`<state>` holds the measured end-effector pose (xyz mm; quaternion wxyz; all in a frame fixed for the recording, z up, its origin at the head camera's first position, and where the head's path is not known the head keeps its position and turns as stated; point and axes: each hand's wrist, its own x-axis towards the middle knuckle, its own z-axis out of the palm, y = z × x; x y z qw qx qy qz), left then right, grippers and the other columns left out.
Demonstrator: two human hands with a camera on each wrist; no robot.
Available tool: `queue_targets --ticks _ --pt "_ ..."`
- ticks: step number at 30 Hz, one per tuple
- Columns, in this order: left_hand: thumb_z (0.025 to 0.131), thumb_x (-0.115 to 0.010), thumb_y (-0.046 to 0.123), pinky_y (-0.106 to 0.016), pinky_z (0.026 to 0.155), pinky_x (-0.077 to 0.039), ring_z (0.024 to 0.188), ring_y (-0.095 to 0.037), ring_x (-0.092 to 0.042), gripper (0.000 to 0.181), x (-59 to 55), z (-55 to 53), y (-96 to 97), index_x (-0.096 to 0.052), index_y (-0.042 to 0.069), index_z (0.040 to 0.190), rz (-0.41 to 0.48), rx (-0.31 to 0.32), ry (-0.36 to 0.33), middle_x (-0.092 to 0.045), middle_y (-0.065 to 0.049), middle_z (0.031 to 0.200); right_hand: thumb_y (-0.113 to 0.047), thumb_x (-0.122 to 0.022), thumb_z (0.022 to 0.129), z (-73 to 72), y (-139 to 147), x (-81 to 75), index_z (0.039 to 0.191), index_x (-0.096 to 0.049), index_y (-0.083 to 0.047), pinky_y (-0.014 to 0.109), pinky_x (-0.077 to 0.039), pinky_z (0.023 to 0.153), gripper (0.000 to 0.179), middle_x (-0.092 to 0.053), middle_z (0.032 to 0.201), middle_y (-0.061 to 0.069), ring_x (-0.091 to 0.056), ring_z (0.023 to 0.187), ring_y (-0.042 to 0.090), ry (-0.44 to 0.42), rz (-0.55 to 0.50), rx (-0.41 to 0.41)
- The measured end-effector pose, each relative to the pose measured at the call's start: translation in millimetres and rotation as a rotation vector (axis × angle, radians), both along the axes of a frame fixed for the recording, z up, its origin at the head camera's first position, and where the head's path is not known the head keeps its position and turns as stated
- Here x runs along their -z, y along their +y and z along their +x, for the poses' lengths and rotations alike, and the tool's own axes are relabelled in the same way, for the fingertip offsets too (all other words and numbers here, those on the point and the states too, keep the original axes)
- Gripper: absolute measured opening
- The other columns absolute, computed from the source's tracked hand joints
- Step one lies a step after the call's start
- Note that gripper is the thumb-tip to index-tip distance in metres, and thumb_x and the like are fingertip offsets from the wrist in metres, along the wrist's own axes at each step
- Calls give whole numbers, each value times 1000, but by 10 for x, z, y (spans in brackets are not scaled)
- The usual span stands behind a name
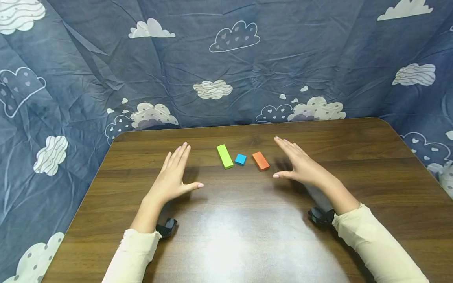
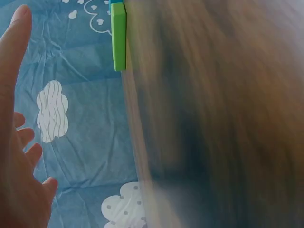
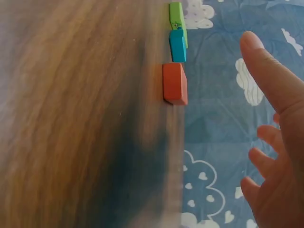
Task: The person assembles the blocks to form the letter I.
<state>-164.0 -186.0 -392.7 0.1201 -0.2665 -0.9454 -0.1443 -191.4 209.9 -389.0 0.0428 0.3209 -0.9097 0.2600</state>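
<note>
Three small blocks lie in a loose row on the wooden table: a long green block (image 1: 225, 157), a small blue block (image 1: 240, 159) and an orange block (image 1: 260, 161). To the left of the green one, my left hand (image 1: 172, 177) hovers with straight fingers and the thumb spread toward the blocks. On the other side my right hand (image 1: 299, 165) is held the same way, nearest the orange block. Neither hand touches anything. The left wrist view shows the green block (image 2: 119, 37) with a sliver of blue behind it; all three appear in the right wrist view, the orange block (image 3: 175, 84) closest.
The brown wooden table (image 1: 219, 212) has rounded far corners and a bright glare near its front. Behind it hangs a blue cloth (image 1: 219, 63) printed with white clouds. A dark wrist camera (image 1: 167, 228) is strapped to the left wrist, another dark camera (image 1: 320, 216) to the right.
</note>
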Motion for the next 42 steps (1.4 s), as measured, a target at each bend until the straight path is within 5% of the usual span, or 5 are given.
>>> queue_targets --ticks 8,19,35,42 --pt "67 -65 63 -38 107 -7 135 -20 -8 112 37 -127 153 -8 4 144 121 12 -31 -11 -12 148 -36 -76 70 -136 -85 84 143 -18 -8 48 -21 102 97 -24 143 18 -24 129 33 -113 -75 -7" --pt "65 -70 57 -40 106 -17 134 -21 -9 113 102 -239 341 -7 8 145 280 -43 -180 -8 -8 149 -31 -75 72 -264 -164 212 141 -24 -7 49 -24 101 89 -30 140 18 -29 126 34 -252 -111 14" --pt "64 -78 42 -39 105 -20 133 -24 -15 112 244 -443 575 -8 5 144 435 -74 -398 -12 -13 147 -22 -75 74 -368 -229 354 138 -31 -3 46 -27 100 80 -41 134 18 -37 122 33 -356 -162 2" --pt "64 -80 37 -39 105 -20 132 -26 -19 109 319 -529 632 -14 2 143 472 -87 -438 -18 -15 146 -20 -74 75 -393 -230 390 136 -36 -2 45 -26 100 74 -42 132 18 -37 121 31 -360 -162 -1"
